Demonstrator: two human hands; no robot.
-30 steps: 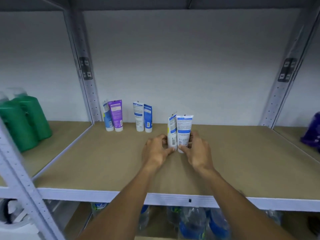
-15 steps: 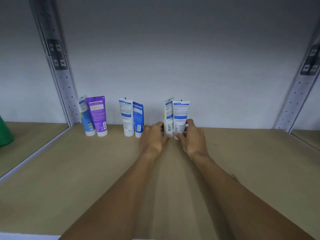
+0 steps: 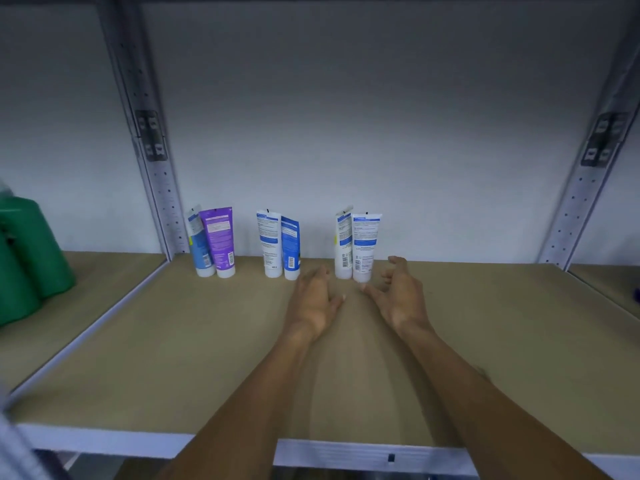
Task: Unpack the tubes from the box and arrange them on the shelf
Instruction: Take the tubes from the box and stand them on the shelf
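Both hands have been drawn back from the white tube pair (image 3: 364, 244), which is left standing cap-down at the back of the shelf (image 3: 166, 348); the left hand (image 3: 317, 299) and right hand (image 3: 398, 296) are held just before the pair, fingers loosely spread, nothing gripped; left of the pair are stood the white-and-blue tubes (image 3: 278, 244), then the purple-and-blue tubes (image 3: 215, 240); further left, green bottles (image 3: 31, 254) are cut off by the frame edge; label print is unreadable.

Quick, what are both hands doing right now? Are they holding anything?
Left hand: open, holding nothing.
Right hand: open, fingers loosely bent, holding nothing.
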